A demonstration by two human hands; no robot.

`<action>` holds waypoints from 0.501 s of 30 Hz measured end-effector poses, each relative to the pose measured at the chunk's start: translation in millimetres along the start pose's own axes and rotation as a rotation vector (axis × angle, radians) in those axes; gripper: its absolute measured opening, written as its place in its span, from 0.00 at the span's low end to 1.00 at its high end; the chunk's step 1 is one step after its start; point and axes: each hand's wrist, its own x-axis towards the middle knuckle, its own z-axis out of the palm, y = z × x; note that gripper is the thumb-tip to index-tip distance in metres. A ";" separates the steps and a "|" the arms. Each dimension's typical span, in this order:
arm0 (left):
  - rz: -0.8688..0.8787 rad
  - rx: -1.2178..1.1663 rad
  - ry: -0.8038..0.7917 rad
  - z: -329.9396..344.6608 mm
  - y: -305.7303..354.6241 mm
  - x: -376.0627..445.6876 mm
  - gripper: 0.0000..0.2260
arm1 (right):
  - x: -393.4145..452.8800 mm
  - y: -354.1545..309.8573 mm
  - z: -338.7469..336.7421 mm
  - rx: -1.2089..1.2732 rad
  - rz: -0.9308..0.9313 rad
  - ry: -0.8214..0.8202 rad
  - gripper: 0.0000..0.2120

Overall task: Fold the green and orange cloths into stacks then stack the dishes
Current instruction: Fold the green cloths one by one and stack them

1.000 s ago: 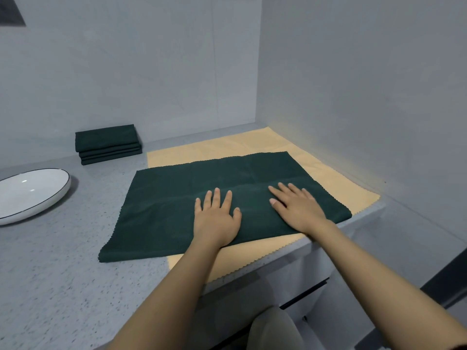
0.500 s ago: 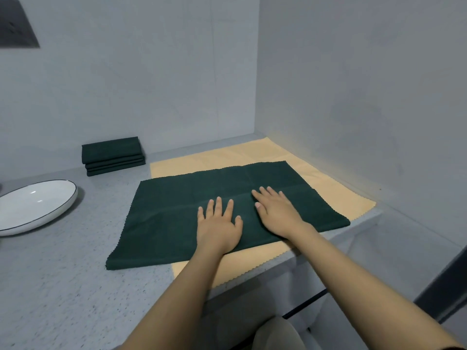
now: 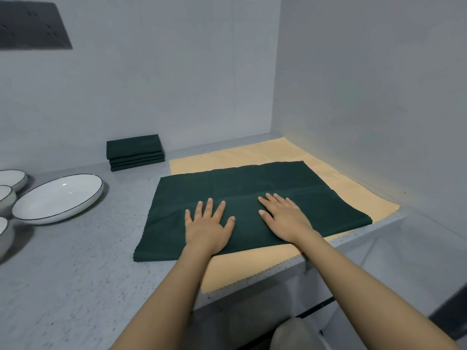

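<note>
Two hands: both of mine lie flat on the green cloth point(image 3: 252, 198), palms down, near the front of the counter point(image 3: 75, 269).
Left hand point(image 3: 207, 228): its fingers point(image 3: 218, 209) are straight and spread, released, grasping nothing, pressing on the cloth's near half, left of centre.
Right hand point(image 3: 285, 221): its fingers point(image 3: 267, 202) are straight and close together, also released, angled toward the left, flat on the cloth just right of my left hand; the two hands are apart, not touching.
Green cloth: it is spread open as a wide rectangle, with a faint crease running across it just beyond my fingertips. Its right part lies on the orange cloth point(image 3: 252, 269); its left part lies directly on the counter.
Orange cloth: it is spread flat beneath the green one, showing at the near edge, along the right side and at the back, reaching into the corner where the two walls point(image 3: 366, 84) meet.
Large dish point(image 3: 58, 197): white with a dark rim, on the counter well left of the green cloth.
Smaller dishes point(image 3: 11, 179): several white ones at the left edge, just beside the large dish, partly cut off.
Folded stack point(image 3: 135, 152): green cloths folded and piled on the counter at the back, near the far wall, beyond the large dish and the open cloth.
</note>
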 end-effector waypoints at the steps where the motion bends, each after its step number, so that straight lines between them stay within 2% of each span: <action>1: -0.009 -0.006 0.006 -0.2 -5.5 -0.4 0.27 | -0.3 2.8 -1.2 -0.004 0.004 -0.001 0.25; 9: -0.123 0.002 0.015 -5.1 -62.7 -20.1 0.29 | -1.1 -3.2 -0.8 -0.020 0.000 -0.016 0.25; 15: -0.119 -0.020 0.009 -7.8 -62.1 -21.4 0.30 | -0.3 -5.2 -0.7 -0.025 0.011 -0.015 0.25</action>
